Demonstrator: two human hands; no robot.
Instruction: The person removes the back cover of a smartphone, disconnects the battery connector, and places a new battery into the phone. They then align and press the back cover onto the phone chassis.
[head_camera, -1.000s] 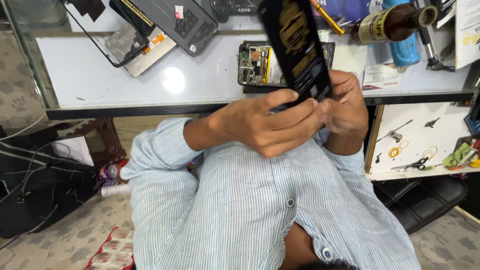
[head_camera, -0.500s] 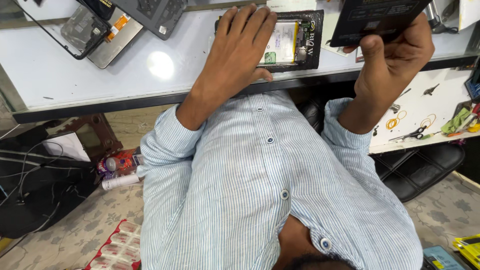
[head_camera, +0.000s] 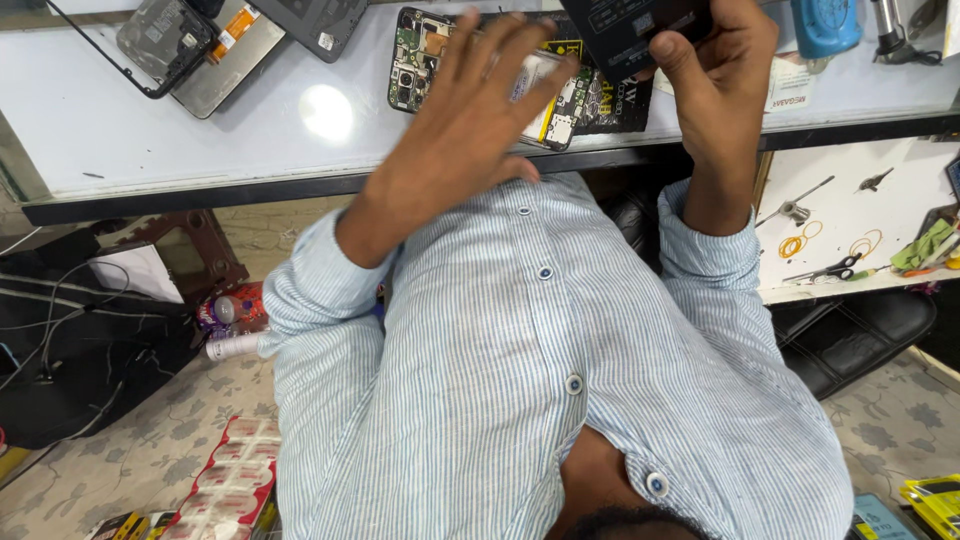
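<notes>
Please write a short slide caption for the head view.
Left hand over an opened phone; right hand holds a black panel.

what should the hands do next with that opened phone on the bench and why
Probably press the left hand down to steady the opened phone with its exposed green circuit board, since it is spread over it, while the right hand holds the flat black panel above it.

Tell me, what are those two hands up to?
Left hand open, spread over opened phone on white table. Right hand grips black panel. Nothing between them.
</notes>
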